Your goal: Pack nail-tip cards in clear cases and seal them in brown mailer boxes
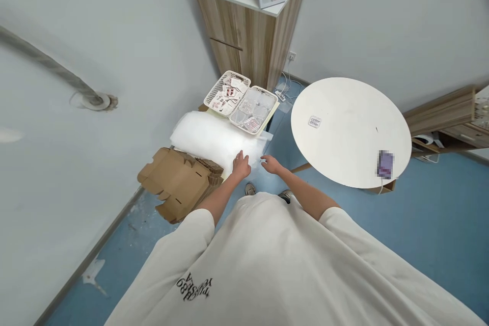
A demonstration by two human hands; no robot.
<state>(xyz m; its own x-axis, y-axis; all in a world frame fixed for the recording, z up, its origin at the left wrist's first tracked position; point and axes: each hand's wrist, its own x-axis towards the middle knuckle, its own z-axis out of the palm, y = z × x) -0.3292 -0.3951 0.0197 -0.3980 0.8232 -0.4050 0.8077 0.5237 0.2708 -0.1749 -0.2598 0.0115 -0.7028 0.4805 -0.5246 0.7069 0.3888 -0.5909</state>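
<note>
My left hand [241,165] is over the front right part of a stack of thin white translucent sheets [208,135], fingers partly stretched and apart. Whether its fingertips touch the top sheet is hard to see. Just right of the stack, my right hand [270,164] hangs in the air with bent, parted fingers, pointing toward the left hand; nothing shows in it. Behind the sheets stand two white baskets: the left basket [208,98] holds printed cards and small packets, and the right basket [275,99] holds clear flat cases [252,123], some with pinkish contents.
Flattened brown cardboard boxes [175,178] lie left of the sheets. A round white table [351,132] stands to the right, bearing a small clear case [315,121] and a blurred phone-like object [385,164] with a cable. A wooden cabinet [248,25] with bottles is behind.
</note>
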